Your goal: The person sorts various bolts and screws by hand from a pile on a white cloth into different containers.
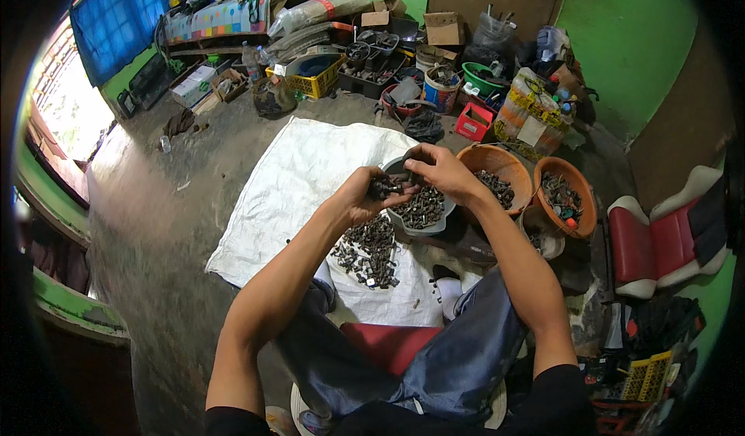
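Note:
My left hand (364, 194) is cupped, palm up, around a handful of small dark metal parts (384, 188) that look like bolts. Close beside it, my right hand (436, 168) has its thumb and fingers pinched together; whether a piece sits between them is too dark to tell. Both hands are above a grey plastic basin (442, 226) filled with bolts and similar hardware (420, 210). A loose heap of the same hardware (372, 244) lies on a white woven sack (326, 150) spread over the floor between my feet.
Two orange buckets of metal parts, one nearer (521, 168) and one farther right (588, 185), stand right of the basin. A red box (474, 122), a yellow crate (319, 83) and other filled containers line the back. A red seat (631, 244) rests at the right wall.

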`<action>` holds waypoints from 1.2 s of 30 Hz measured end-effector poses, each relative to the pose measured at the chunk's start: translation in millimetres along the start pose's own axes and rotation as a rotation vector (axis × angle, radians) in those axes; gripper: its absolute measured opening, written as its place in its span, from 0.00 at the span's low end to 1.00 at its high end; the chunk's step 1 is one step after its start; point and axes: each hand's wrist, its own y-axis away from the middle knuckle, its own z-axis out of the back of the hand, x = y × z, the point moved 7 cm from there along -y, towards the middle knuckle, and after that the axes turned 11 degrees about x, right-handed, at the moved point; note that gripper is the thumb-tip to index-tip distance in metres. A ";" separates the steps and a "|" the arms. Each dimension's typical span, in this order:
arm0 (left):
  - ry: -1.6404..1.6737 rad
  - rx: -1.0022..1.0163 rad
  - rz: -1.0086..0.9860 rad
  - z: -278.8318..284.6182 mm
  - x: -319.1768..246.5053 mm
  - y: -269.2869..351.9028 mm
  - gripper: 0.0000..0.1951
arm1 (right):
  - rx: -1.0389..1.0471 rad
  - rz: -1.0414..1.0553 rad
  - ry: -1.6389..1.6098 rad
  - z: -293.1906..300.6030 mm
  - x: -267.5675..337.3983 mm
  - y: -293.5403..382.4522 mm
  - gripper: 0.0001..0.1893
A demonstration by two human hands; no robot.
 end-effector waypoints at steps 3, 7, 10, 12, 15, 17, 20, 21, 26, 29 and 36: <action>-0.021 0.015 0.018 7.5 -0.4 -6.8 0.21 | -0.009 0.102 0.391 1.8 8.4 -3.2 0.13; -0.147 -0.061 0.024 22.0 0.8 -10.7 0.17 | -0.026 0.113 0.677 -8.2 16.2 2.6 0.15; -0.178 0.030 0.060 19.6 4.3 -20.6 0.17 | -0.023 0.080 0.787 -1.6 10.1 3.0 0.15; -0.224 0.056 0.071 12.1 5.1 -21.7 0.17 | -0.029 0.091 0.810 4.3 10.8 6.7 0.15; -0.295 0.090 0.088 3.7 7.9 -20.0 0.18 | 0.031 0.093 0.746 5.4 14.0 12.6 0.14; -0.351 0.071 0.101 2.2 11.6 -20.1 0.18 | 0.069 0.088 0.767 5.3 12.7 16.1 0.14; -0.424 -0.037 0.121 0.7 16.6 -19.8 0.17 | 0.021 0.245 0.891 -0.3 5.4 19.5 0.11; -0.429 -0.040 0.122 3.8 17.2 -20.8 0.17 | 0.003 0.295 0.948 -6.9 8.9 21.1 0.10; -0.349 0.033 0.098 15.3 18.1 -27.6 0.16 | 0.006 0.199 0.900 -2.3 16.8 20.8 0.10; -0.320 -0.026 0.089 9.1 19.5 -27.6 0.16 | 0.004 0.174 0.860 2.3 17.0 23.8 0.12; -0.275 0.055 0.035 4.1 10.5 -21.2 0.19 | 0.023 0.088 0.813 1.3 14.9 18.3 0.13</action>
